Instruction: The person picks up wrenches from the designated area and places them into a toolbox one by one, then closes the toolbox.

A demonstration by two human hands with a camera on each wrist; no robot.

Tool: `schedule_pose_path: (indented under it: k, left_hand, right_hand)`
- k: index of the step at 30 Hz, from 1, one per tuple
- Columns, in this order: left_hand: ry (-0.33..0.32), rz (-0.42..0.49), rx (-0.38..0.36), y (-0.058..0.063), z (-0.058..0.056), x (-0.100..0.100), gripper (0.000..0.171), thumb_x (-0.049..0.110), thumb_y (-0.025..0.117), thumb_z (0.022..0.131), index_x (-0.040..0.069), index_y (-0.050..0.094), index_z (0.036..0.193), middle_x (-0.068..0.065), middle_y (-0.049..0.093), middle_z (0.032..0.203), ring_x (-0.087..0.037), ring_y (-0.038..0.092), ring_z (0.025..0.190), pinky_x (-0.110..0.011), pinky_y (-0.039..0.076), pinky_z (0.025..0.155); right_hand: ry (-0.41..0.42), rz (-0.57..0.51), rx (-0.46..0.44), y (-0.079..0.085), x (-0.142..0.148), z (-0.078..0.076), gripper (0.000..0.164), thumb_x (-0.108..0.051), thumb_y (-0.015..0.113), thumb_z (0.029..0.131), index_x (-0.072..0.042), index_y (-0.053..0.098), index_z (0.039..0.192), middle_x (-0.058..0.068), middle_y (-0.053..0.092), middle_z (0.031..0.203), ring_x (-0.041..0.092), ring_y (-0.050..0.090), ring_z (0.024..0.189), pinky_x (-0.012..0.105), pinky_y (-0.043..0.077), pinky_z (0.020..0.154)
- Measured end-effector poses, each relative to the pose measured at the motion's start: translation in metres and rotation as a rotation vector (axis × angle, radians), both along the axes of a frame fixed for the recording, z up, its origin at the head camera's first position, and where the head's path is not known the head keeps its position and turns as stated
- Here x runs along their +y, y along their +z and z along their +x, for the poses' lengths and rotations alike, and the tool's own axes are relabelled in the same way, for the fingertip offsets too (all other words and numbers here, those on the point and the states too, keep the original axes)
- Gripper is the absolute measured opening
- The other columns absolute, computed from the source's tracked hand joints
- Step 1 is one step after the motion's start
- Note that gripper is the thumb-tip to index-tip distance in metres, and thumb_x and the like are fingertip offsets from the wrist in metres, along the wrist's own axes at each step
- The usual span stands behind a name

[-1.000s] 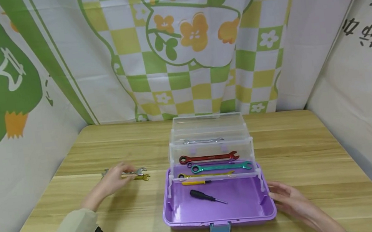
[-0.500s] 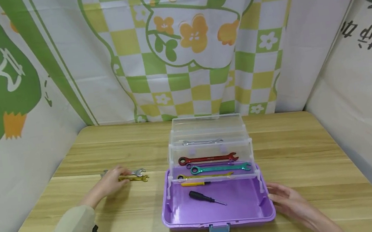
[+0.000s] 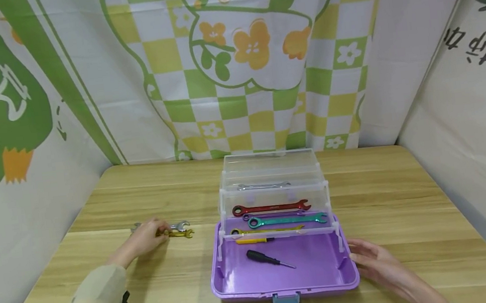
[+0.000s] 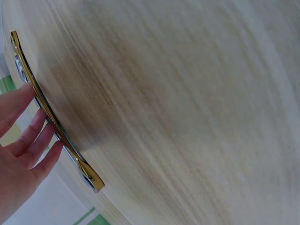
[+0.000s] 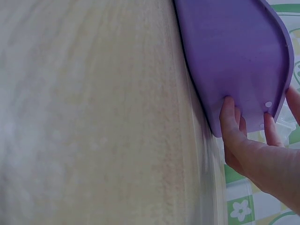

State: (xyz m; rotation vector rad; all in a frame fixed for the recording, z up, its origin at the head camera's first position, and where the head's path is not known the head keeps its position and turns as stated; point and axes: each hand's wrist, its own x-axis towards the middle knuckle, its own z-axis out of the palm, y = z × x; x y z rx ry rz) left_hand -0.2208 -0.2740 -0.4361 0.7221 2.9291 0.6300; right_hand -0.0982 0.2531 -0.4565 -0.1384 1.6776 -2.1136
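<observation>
Head view: left hand [image 3: 146, 238], over the silver wrench [image 3: 182, 225] a second ago, has shifted to the gold wrench [image 3: 182, 234] left of the purple box [image 3: 316, 266]; right hand [image 3: 378, 262] stays put. Left wrist: fingertips touch gold; whether that grip pinches, can't tell. Right wrist: fingers against box, grip loose.

Gold wrench [image 4: 46, 104]: metal, polished, shiny along its length. Silver wrench [image 3: 181, 226]: bright bare metal. Red wrench [image 3: 272, 208] and green wrench [image 3: 288, 220] — metal, glossy coloured finish. Toolbox base [image 3: 321, 268]: smooth purple plastic, glossy inside, duller outside. Upper trays [image 3: 271, 160]: translucent plastic. Screwdriver [image 3: 269, 258]: plastic-looking handle, metal shank. Surface [image 3: 389, 194]: smooth wood-grain, low sheen. Curtain [image 3: 266, 118]: printed cloth — matt, creased. Sleeve [image 3: 92, 296]: matt cloth.
</observation>
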Motion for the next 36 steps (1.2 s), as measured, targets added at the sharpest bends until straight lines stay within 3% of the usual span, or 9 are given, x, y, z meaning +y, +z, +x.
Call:
schedule_pose_path:
  k: [23, 30, 36]
  left_hand:
    - [0.038, 0.019, -0.043, -0.001, -0.008, 0.002, 0.013, -0.002, 0.068, 0.069, 0.004, 0.064, 0.080, -0.003, 0.047, 0.066, -0.013, 0.038, 0.061, -0.027, 0.031, 0.055]
    - [0.038, 0.036, -0.108, 0.001, -0.009, 0.004, 0.012, -0.003, 0.067, 0.071, 0.004, 0.061, 0.079, -0.004, 0.044, 0.065, -0.013, 0.036, 0.061, -0.027, 0.030, 0.056]
    - [0.030, 0.032, -0.152, 0.003, -0.010, 0.004, 0.012, -0.005, 0.065, 0.072, 0.003, 0.059, 0.080, -0.004, 0.044, 0.066, -0.014, 0.037, 0.063, -0.028, 0.031, 0.057]
  right_hand:
    - [-0.008, 0.041, 0.000, 0.000, -0.001, 0.002, 0.028, -0.009, 0.051, 0.088, -0.024, 0.050, 0.112, -0.009, 0.053, 0.112, 0.008, 0.053, 0.103, 0.031, 0.042, 0.090]
    - [0.003, -0.005, 0.019, -0.001, 0.000, 0.001, 0.028, -0.007, 0.048, 0.090, -0.022, 0.050, 0.113, -0.008, 0.054, 0.112, 0.009, 0.053, 0.103, 0.031, 0.043, 0.089]
    - [-0.012, 0.023, 0.008, 0.001, 0.000, 0.000, 0.029, -0.008, 0.050, 0.089, -0.020, 0.049, 0.116, -0.007, 0.054, 0.112, 0.009, 0.053, 0.103, 0.032, 0.043, 0.089]
